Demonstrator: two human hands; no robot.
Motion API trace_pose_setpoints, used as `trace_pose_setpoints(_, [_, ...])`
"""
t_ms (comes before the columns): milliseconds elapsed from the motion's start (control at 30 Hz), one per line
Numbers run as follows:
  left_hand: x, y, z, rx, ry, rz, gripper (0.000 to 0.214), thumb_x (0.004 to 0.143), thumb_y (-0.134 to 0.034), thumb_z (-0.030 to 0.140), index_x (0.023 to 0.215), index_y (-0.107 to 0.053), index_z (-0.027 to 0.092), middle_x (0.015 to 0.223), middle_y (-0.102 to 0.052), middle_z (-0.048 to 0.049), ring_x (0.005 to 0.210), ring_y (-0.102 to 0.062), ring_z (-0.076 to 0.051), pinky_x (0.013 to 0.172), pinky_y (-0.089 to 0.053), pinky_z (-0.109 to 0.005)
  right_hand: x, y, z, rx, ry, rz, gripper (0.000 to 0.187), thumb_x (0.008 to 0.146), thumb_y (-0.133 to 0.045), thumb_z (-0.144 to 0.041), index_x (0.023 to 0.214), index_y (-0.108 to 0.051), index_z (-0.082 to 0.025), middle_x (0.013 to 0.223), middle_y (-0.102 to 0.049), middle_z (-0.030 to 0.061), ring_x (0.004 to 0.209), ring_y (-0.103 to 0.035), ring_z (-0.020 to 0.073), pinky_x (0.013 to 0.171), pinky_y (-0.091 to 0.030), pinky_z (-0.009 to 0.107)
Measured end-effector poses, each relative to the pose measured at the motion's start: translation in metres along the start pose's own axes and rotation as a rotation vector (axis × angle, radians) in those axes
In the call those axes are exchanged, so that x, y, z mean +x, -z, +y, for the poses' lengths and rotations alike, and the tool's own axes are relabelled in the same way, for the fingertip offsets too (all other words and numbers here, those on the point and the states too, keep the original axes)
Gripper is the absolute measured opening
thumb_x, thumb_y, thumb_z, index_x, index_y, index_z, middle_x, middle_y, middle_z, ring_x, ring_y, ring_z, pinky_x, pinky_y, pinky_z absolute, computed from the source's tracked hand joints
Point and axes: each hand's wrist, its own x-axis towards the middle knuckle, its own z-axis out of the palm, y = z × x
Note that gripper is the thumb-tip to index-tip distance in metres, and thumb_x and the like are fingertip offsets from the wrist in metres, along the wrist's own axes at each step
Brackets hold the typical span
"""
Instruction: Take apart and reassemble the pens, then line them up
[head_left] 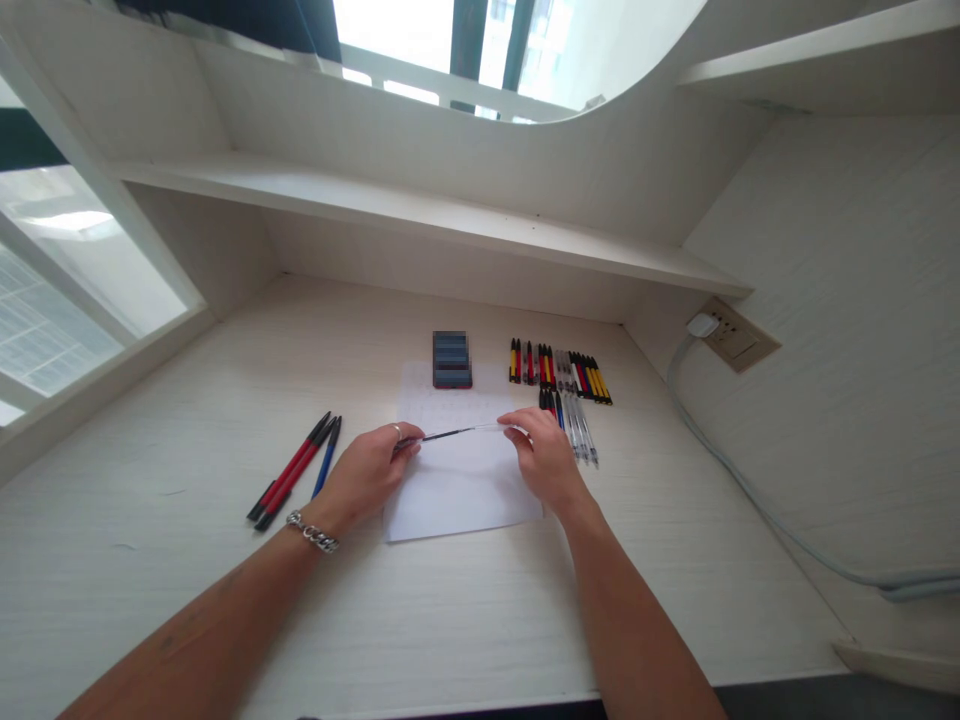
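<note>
A thin pen refill, dark along its left part and clear toward the right, stretches between my hands above the white paper. My left hand, wearing a ring and a chain bracelet, pinches its dark end. Between the thumb and fingers of my right hand is the clear end. The tips of the refill are hidden by my fingers. Left of my left hand lie two red pens with black ends and a blue pen. Several clear pens lie just beyond my right hand.
A phone rests at the paper's far edge. Behind the clear pens is a row of several red, yellow, black and clear pens. A shelf overhangs the back of the desk. On the right, a grey cable runs from a wall socket.
</note>
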Motion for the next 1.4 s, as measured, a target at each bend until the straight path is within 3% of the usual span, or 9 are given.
trace_pose_setpoints(500, [-0.001,-0.003,-0.001,0.009,-0.038,-0.018,0.025,0.09,-0.046,0.03,0.103,-0.065,0.022,0.101,-0.07,-0.0043,0.093,-0.063,-0.021,0.084,-0.047,-0.033,-0.003,-0.004,-0.006,-0.008,0.009,-0.028,0.026,0.085,-0.051,-0.008,0.097,-0.068,-0.024,0.096,-0.064,0.005,0.094,-0.054,0.0206,0.084,-0.044,0.035])
trace_pose_setpoints(733, [-0.001,-0.007,0.0,-0.019,-0.105,-0.082,0.025,0.091,-0.046,0.028,0.104,-0.066,0.021,0.098,-0.069,-0.0052,0.087,-0.063,-0.019,0.08,-0.047,-0.03,-0.007,-0.022,-0.018,0.155,0.09,-0.099,0.026,0.087,-0.049,-0.009,0.1,-0.067,-0.023,0.095,-0.062,0.005,0.086,-0.059,0.0164,0.079,-0.047,0.03])
trace_pose_setpoints(933, [-0.002,-0.003,0.003,-0.099,-0.078,-0.147,0.024,0.09,-0.049,0.03,0.102,-0.067,0.021,0.097,-0.071,-0.0031,0.087,-0.063,-0.017,0.079,-0.046,-0.028,-0.008,-0.024,-0.017,0.258,0.131,-0.076,0.021,0.085,-0.055,-0.012,0.095,-0.069,-0.023,0.091,-0.065,0.004,0.082,-0.06,0.0149,0.076,-0.047,0.027])
trace_pose_setpoints(1100, [-0.004,0.0,0.004,-0.135,-0.043,-0.108,0.02,0.087,-0.054,0.028,0.099,-0.069,0.022,0.094,-0.071,-0.0024,0.085,-0.064,-0.017,0.077,-0.047,-0.026,-0.008,-0.02,-0.017,0.301,-0.009,-0.155,0.011,0.085,-0.059,-0.021,0.087,-0.069,-0.021,0.077,-0.066,0.0008,0.068,-0.06,0.0124,0.067,-0.045,0.024])
trace_pose_setpoints(1233, [-0.003,0.0,0.004,-0.133,-0.058,-0.089,0.019,0.086,-0.056,0.027,0.097,-0.07,0.022,0.091,-0.071,-0.003,0.082,-0.064,-0.017,0.075,-0.047,-0.027,-0.009,-0.024,-0.02,0.344,-0.157,-0.247,0.023,0.093,-0.046,-0.033,0.084,-0.064,-0.021,0.063,-0.064,-0.0022,0.055,-0.056,0.0101,0.06,-0.043,0.023])
trace_pose_setpoints(1400, [-0.002,-0.002,0.004,-0.144,-0.062,-0.123,0.023,0.088,-0.052,0.03,0.101,-0.069,0.022,0.095,-0.071,-0.0035,0.086,-0.064,-0.018,0.079,-0.047,-0.028,-0.006,-0.025,-0.019,0.332,-0.221,-0.248,0.03,0.094,-0.039,-0.041,0.09,-0.061,-0.021,0.057,-0.061,-0.0031,0.054,-0.055,0.0112,0.06,-0.042,0.023])
